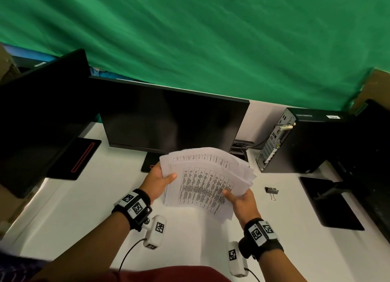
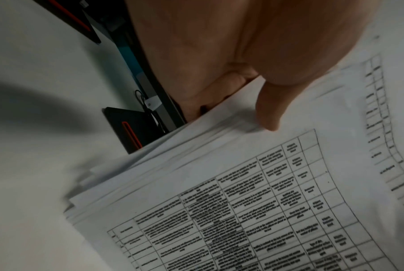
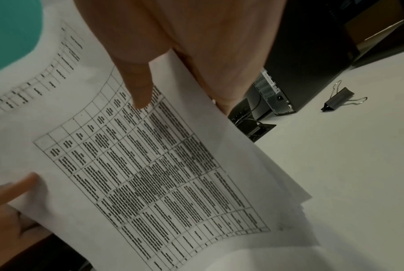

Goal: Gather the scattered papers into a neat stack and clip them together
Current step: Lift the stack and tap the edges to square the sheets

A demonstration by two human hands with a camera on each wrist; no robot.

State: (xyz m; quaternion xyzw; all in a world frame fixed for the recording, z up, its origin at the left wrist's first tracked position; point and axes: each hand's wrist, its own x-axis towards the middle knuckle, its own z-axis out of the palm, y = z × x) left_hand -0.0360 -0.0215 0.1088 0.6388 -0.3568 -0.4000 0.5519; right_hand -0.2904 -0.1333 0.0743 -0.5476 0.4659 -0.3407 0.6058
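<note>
head view: papers [image 1: 202, 180] carry printed tables, text too blurred to read. left hand [image 1: 157, 181] and right hand [image 1: 242, 201] each grip opposite edges, thumb on top. binder clip [image 1: 271, 191] lies on the table [image 1: 84, 208].

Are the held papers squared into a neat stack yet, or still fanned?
Still fanned: the papers show offset edges and corners between left hand and right hand.

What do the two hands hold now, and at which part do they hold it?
Both hold the papers: the left hand pinches their left edge, the right hand their lower right edge. The binder clip lies unheld.
</note>
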